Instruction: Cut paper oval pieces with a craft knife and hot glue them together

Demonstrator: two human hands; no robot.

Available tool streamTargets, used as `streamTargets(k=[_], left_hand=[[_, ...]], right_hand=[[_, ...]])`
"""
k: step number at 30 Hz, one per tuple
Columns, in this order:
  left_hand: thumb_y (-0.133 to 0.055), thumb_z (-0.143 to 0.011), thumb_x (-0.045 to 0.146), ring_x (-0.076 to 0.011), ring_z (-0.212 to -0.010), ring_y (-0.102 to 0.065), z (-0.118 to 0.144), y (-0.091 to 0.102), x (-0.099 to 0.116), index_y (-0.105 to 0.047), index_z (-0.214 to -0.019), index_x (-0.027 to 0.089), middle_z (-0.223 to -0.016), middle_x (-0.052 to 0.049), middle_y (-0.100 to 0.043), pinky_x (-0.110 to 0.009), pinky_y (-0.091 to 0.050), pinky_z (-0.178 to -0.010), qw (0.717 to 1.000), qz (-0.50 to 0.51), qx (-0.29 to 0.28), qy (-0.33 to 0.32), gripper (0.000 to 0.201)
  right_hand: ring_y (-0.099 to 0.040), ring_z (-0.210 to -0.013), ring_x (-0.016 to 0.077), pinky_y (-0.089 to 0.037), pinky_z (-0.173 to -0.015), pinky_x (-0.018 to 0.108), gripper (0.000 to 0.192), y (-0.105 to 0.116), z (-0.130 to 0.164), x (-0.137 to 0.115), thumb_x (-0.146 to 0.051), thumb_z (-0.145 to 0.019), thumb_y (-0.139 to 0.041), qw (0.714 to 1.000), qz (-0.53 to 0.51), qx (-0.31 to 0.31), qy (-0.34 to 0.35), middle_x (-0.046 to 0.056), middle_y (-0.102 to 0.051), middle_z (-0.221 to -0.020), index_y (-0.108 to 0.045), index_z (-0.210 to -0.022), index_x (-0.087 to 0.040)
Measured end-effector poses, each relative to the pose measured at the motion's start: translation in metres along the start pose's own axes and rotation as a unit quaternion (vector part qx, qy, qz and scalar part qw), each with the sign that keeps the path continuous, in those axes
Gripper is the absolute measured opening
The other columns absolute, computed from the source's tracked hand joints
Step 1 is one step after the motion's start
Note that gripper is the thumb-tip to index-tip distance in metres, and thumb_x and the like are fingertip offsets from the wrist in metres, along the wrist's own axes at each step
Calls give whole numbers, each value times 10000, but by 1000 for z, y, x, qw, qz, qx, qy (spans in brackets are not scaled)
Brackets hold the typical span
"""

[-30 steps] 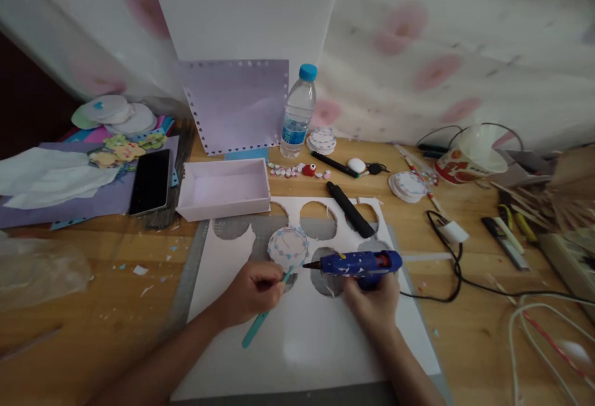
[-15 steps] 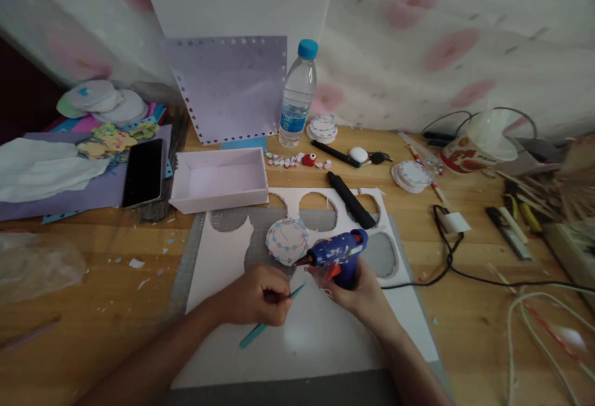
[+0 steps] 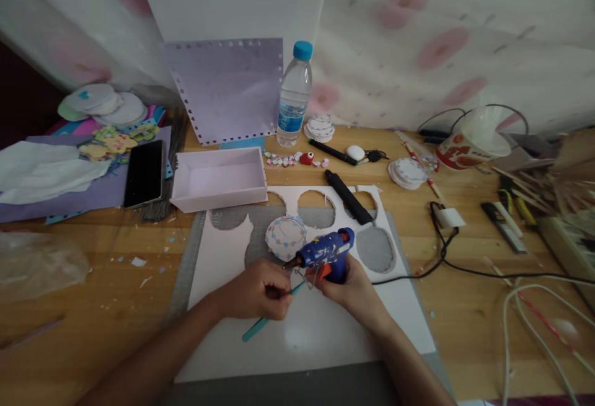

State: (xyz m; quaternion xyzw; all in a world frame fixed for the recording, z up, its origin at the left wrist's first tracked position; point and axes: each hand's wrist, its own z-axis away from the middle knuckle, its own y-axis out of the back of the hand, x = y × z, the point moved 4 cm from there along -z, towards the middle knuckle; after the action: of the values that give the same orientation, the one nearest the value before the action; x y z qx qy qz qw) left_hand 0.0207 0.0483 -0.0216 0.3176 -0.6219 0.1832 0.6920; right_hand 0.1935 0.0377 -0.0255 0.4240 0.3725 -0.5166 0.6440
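The left hand is closing around a slim teal tool, which is slanting across a white sheet with round holes cut in it. The right hand is wrapping tightly around the handle of a blue hot glue gun, whose nozzle is pointing left, just beside the left hand's fingers. Beyond the nozzle, a round piece edged with pale blue dots is lying near the sheet's cut-outs. A black marker is resting across the sheet's far part, and a pale open box is sitting on the wooden tabletop.
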Motion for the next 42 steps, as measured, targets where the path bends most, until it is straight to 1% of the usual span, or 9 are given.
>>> streamTargets(k=[9, 16, 18, 20, 23, 26, 29, 32, 42], left_hand=[[-504, -686, 98, -75, -509, -290, 1, 0, -6, -296, -530, 177, -534, 62, -299, -238, -191, -500, 1000, 3, -11, -12, 272], [-491, -698, 76, -76, -511, -289, 2, 2, -2, -277, -533, 182, -541, 59, -287, -242, -196, -495, 1000, 18, -6, -14, 290], [-472, -689, 71, -76, -500, -284, 3, 5, -1, -254, -518, 188, -527, 58, -271, -244, -192, -484, 999, 28, 14, -11, 301], [-454, -686, 74, -77, -493, -305, 5, 8, -1, -253, -497, 190, -509, 53, -283, -238, -205, -478, 998, 42, 39, -10, 299], [-432, -687, 83, -78, -481, -350, 7, 13, -2, -317, -456, 182, -481, 42, -340, -222, -240, -466, 994, 68, 86, 1, 276], [-427, -696, 88, -75, -467, -374, 9, 17, -4, -409, -435, 166, -467, 37, -368, -203, -256, -448, 988, 78, 134, 15, 274], [-443, -706, 99, -68, -461, -378, 9, 19, -4, -428, -425, 160, -468, 38, -368, -188, -259, -438, 984, 79, 159, 20, 288], [-454, -695, 100, -68, -465, -386, 8, 19, -4, -431, -415, 159, -462, 35, -367, -181, -272, -440, 984, 71, 161, 20, 287], [-453, -674, 94, -64, -447, -374, 6, 18, -1, -384, -402, 164, -442, 42, -354, -177, -261, -420, 984, 77, 159, 9, 290]], right_hand=[[-513, -590, 118, -455, -571, 249, 386, -2, 0, 6, -421, -627, -768, 999, -48, 24, 1, -15, -599, -711, -524, -827, -199], [-500, -572, 111, -443, -536, 226, 331, 3, 2, 0, -365, -630, -762, 999, -33, 25, 27, -37, -577, -666, -545, -814, -196], [-498, -564, 119, -440, -527, 232, 346, 12, 3, -2, -379, -615, -771, 997, -24, 65, 40, -37, -573, -647, -543, -805, -201], [-504, -559, 130, -443, -529, 248, 349, 24, 5, -2, -407, -626, -762, 988, -10, 143, 58, -28, -580, -639, -539, -804, -204], [-504, -533, 134, -437, -515, 256, 287, 40, 8, -2, -389, -672, -723, 961, 38, 252, 110, -28, -572, -606, -531, -787, -209], [-468, -463, 118, -399, -463, 239, 199, 45, 9, -3, -324, -694, -673, 930, 118, 298, 178, -52, -533, -526, -506, -712, -217], [-425, -393, 99, -363, -418, 227, 156, 43, 8, -4, -270, -683, -635, 901, 212, 286, 249, -68, -504, -465, -491, -648, -220], [-431, -377, 101, -364, -409, 229, 111, 39, 7, -4, -258, -687, -612, 881, 281, 261, 278, -65, -518, -469, -512, -663, -219], [-506, -413, 135, -418, -448, 256, 85, 39, 7, -4, -292, -708, -582, 870, 312, 251, 288, -44, -563, -503, -542, -739, -224]])
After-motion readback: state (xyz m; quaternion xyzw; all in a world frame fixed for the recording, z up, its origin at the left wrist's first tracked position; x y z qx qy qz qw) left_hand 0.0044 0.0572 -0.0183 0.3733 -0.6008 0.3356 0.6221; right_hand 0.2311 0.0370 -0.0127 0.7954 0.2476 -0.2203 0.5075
